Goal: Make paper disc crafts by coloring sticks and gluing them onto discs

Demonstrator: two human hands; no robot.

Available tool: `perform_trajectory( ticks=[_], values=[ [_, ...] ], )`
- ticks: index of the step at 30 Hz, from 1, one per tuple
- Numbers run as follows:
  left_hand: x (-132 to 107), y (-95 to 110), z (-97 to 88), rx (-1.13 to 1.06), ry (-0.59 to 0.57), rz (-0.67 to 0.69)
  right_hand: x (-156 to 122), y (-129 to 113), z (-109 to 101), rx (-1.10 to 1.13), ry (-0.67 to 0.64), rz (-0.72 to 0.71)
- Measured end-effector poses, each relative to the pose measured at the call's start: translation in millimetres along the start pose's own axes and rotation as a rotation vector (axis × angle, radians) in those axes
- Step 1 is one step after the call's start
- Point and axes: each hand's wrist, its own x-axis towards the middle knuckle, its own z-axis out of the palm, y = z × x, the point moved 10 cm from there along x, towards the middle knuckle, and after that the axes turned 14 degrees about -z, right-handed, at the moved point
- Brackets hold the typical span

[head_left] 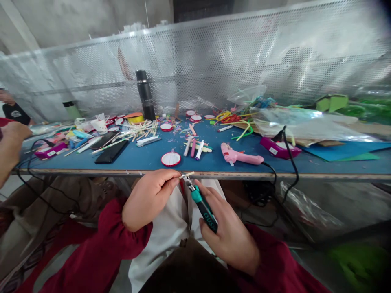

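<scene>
My left hand (154, 197), closed in a pinch, holds a short thin pale stick (190, 174) just in front of the table's edge. My right hand (227, 228) is wrapped round the black and teal handles of a pair of pliers (200, 199). The metal jaws of the pliers are at the stick, close to my left fingertips; whether they bite into it is too small to tell. Beyond my hands on the table lie a red-rimmed white lid (171, 159), several markers (199, 150) and a pink glue gun (241, 156).
The blue table (146, 160) carries a black phone (112, 152), loose sticks (142, 132), a black bottle (145, 95), purple power strips (279, 147) with cables, and plastic bags (308, 124). A perforated metal panel (195, 65) stands behind. Another person's arm (10, 142) reaches in at left.
</scene>
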Motion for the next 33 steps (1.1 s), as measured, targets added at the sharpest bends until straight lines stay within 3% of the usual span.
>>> perform_trajectory(
  ticks=[12,27,33],
  values=[
    [22,10,-16.9,0.115,0.08,0.072,34,15,-4,0.085,-0.028,0.054],
    [28,9,-24.9,0.108,0.14,0.069,50,13,-6,0.106,-0.022,-0.023],
    [37,10,-28.3,0.12,0.11,0.067,64,15,-10,0.09,-0.033,-0.029]
  ],
)
